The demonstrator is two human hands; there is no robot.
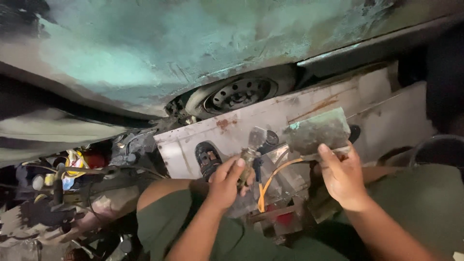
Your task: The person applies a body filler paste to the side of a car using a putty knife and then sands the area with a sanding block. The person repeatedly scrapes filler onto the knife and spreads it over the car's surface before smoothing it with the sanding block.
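My left hand [226,181] grips the handle of a small putty knife [254,141], its blade pointing up and smeared with grey filler. My right hand [341,175] holds a wide flat metal plate [319,131] coated with greenish-grey filler, thumb pressed on its lower edge. The two tools sit close together, a little apart, above my knees in green trousers. Above them stretches a car body panel [159,53] covered in patchy green and grey filler.
A bare steel wheel [240,93] lies under the car body. A rusty white metal sheet [290,111] lies behind the tools. An orange cable [268,180] loops below them. Cluttered tools and wires [67,169] fill the left side.
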